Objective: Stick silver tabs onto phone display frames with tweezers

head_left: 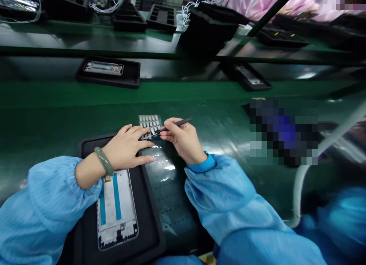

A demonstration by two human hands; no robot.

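Here on the green conveyor belt (57, 105), over a black tray (88, 150) holding a white phone frame (116, 209), the left hand (126, 145) lies open, pressing on a sheet of small labels (150, 124), and the right hand (183, 141) pinches slim black tweezers (177, 124), tips right on that sheet!

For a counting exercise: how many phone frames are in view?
3: one phone frame below the left hand, one across the green belt, one further right. Far trays may hide more.

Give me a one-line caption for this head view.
Right hand holds black tweezers at a sheet of small parts under the left hand.
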